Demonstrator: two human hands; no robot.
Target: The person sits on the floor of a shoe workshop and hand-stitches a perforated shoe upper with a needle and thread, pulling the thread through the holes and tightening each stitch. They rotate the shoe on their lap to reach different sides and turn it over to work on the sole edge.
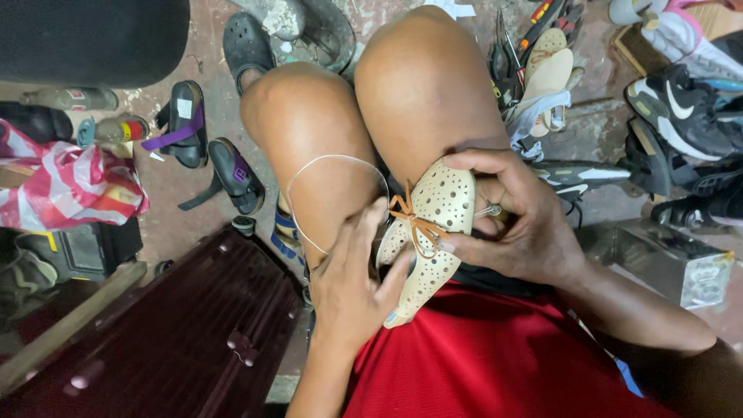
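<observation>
Person sitting low, knees up, working over lap. Cream perforated shoe [433,232] w/ small orange bow is lying across the thighs, wedged between both hands.

Left hand [352,282] is pressing against the shoe's near side, fingers spread along its edge, thumb up toward the bow; not wrapped round it. Right hand [518,220] is curling over the far end of shoe, closed on it, w/ a small metal-tipped tool [491,210] poking out between fingers & shoe; can't tell how it's gripped.

Pale thread [333,182] is looping out from the shoe in a wide arc over the knee, just ahead of the left hand.

Room: tight. Below & left of the left hand, dark maroon wooden box [193,340] is sitting close, its edge nearly at the wrist. Further out on that side: black sandals w/ purple straps [205,147], red-white plastic bag [70,186]. Beyond the right hand: black sneakers [681,116] piled, tan insoles [549,66] & tools ahead, a metal box [669,259] just off the forearm. Only open floor [596,131] is a narrow strip between the right hand & the sneakers.
</observation>
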